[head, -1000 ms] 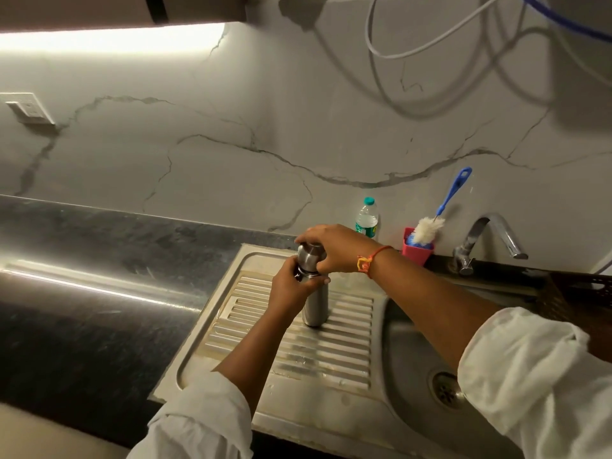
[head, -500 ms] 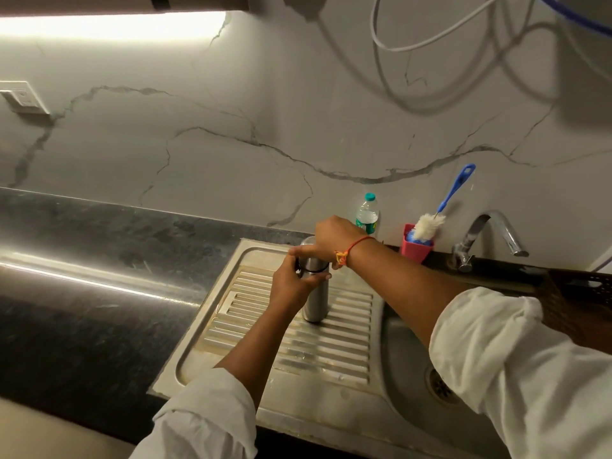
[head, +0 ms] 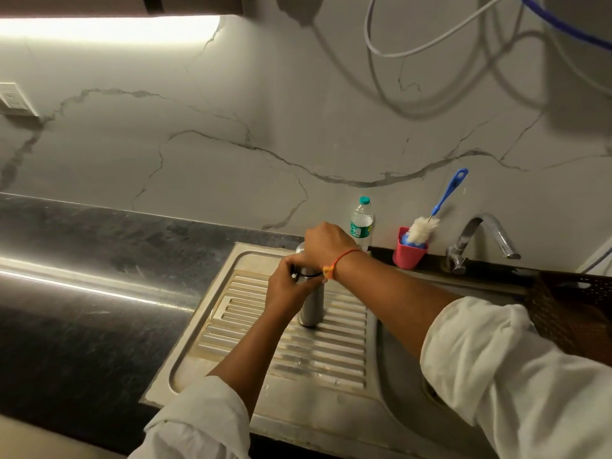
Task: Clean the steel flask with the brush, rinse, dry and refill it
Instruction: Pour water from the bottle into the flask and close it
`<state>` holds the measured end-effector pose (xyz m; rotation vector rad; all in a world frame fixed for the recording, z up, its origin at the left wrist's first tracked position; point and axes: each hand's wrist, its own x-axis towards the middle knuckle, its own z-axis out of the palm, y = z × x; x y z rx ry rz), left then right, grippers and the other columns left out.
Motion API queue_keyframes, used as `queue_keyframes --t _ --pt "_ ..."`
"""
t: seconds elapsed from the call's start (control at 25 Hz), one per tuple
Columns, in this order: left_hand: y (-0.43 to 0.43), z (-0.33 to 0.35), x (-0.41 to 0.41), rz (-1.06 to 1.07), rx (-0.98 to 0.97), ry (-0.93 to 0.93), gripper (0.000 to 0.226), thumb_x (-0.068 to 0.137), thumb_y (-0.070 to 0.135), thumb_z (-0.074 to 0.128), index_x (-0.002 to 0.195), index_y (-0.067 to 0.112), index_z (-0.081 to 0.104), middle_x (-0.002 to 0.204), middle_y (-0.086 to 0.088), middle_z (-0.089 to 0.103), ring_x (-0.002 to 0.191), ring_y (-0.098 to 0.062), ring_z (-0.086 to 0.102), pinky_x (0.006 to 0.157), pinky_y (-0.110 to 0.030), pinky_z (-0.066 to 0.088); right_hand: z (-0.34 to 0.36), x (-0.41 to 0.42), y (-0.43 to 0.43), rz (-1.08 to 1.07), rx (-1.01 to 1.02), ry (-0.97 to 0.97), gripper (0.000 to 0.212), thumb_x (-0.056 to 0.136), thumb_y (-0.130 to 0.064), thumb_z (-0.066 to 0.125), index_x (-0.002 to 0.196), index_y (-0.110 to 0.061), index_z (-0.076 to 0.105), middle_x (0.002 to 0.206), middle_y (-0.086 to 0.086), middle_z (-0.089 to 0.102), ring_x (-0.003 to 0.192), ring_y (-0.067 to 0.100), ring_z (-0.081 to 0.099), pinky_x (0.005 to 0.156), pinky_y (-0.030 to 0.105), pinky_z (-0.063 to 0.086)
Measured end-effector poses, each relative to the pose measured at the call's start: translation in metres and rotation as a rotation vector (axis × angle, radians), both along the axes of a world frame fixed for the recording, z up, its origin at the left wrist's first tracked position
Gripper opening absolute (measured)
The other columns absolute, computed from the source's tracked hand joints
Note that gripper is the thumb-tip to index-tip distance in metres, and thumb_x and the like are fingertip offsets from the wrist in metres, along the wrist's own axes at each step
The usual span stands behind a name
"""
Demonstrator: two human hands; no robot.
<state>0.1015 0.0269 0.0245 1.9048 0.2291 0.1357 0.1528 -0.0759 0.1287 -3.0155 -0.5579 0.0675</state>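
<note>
The steel flask stands upright on the ribbed draining board of the sink. My left hand is wrapped around its upper body. My right hand sits on top of it, closed over the flask's cap, which is mostly hidden. The bottle brush, white bristles and blue handle, stands in a pink cup against the wall, to the right of the flask.
A plastic water bottle stands behind the flask by the wall. The tap rises at the right above the sink bowl. A brown basket sits at far right. Dark countertop stretches left.
My right hand has turned on top of the flask, its wrist rotating over the cap. The left hand keeps its hold on the body. The flask stays in place.
</note>
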Motion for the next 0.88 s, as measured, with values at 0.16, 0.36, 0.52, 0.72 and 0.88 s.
queue_keyframes --t 0.16,0.36,0.52,0.72,0.88 --pt "0.002 -0.003 0.002 0.007 0.039 -0.011 0.053 0.072 0.035 0.091 0.111 0.023 0.058 0.111 0.003 0.068 0.103 -0.018 0.065 0.09 -0.044 0.058 0.001 0.003 0.004 -0.133 0.002 0.074 0.086 0.081 -0.088 0.025 0.076 -0.012 0.064 0.072 0.006 0.06 0.075 0.022 0.06 0.067 0.033 0.048" --pt "0.003 -0.003 0.003 -0.003 0.043 -0.009 0.054 0.071 0.036 0.092 0.112 0.023 0.059 0.107 0.007 0.066 0.1 -0.014 0.064 0.088 -0.041 0.058 0.021 0.01 -0.023 0.252 -0.057 0.117 0.068 0.083 -0.052 0.07 0.141 -0.024 0.047 0.133 0.008 0.054 0.117 0.026 0.053 0.091 0.037 0.05" --pt "0.002 -0.003 0.001 0.006 0.047 -0.023 0.054 0.071 0.036 0.092 0.112 0.024 0.059 0.107 0.007 0.066 0.098 -0.012 0.064 0.088 -0.041 0.058 0.015 0.011 -0.026 0.315 -0.044 0.158 0.06 0.083 -0.029 0.076 0.138 -0.026 0.052 0.127 0.005 0.061 0.11 0.024 0.058 0.089 0.035 0.052" --pt "0.001 -0.004 0.0 0.012 0.041 -0.025 0.056 0.07 0.037 0.092 0.114 0.027 0.058 0.11 0.009 0.067 0.104 -0.013 0.065 0.09 -0.041 0.059 0.001 0.0 -0.01 0.032 0.021 -0.041 0.059 0.077 -0.071 0.065 0.095 -0.014 0.063 0.083 0.005 0.06 0.075 0.022 0.058 0.063 0.031 0.046" --pt "0.002 -0.005 0.0 0.007 0.041 -0.028 0.056 0.069 0.038 0.093 0.113 0.027 0.06 0.11 0.009 0.067 0.105 -0.013 0.064 0.091 -0.04 0.059 0.014 0.003 -0.013 0.09 -0.084 -0.031 0.053 0.08 -0.068 0.064 0.091 -0.016 0.058 0.082 0.005 0.057 0.083 0.025 0.06 0.067 0.033 0.048"
